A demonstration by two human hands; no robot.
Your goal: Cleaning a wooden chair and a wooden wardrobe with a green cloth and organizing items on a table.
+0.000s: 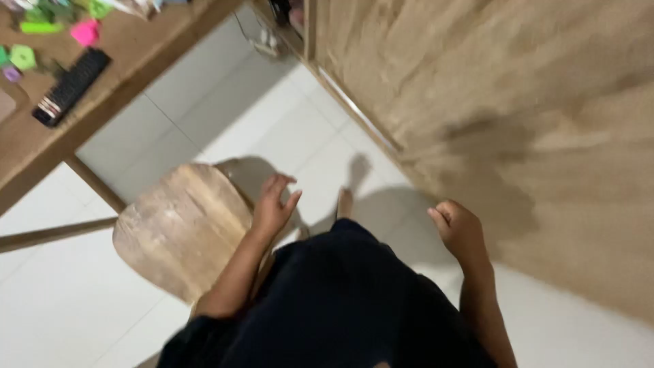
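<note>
You're over a white tiled floor [225,116] w/ soft shadows. Wooden desk [136,51] upper left, cluttered w/ green & pink bits. Round wooden stool [184,228] below it. Big wood-grain cabinet front [518,116] fills the right side, slightly blurred.

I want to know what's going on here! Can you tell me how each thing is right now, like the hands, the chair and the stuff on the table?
Left hand: empty, fingers loosely curled, over the chair's edge.
Right hand: empty, loosely closed, held in the air.
Wooden chair: upright on the white floor, seat bare.
Black remote: lying flat on the wooden table.
Green and pink bits: scattered on the table.
</note>
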